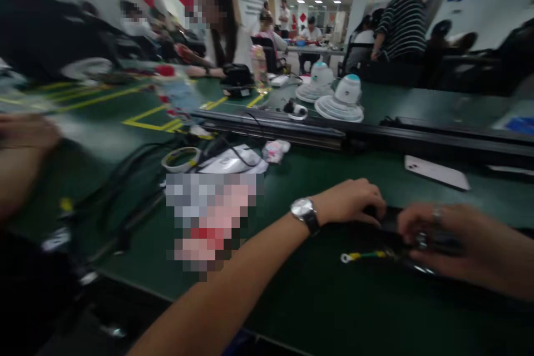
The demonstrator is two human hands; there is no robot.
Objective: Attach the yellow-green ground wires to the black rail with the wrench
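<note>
My left hand (354, 202), with a watch (304, 214) on its wrist, rests at a dark object on the green table (308, 289); its fingers are curled, and what they hold is too dark to name. To the right, my right hand (446, 236) is blurred and wrapped round a dark, shiny object (438, 242) that I cannot make out. Between and below the hands lies a short green-and-yellow wire (367, 255) with a ring terminal at its left end.
A pale phone (436, 172) lies beyond my hands. Long black bars (275, 128) cross the table. Cables, a tape roll (181, 159) and papers lie left. Two white domed devices (348, 94) stand behind the bars. Another person's arm (25, 161) is at the far left.
</note>
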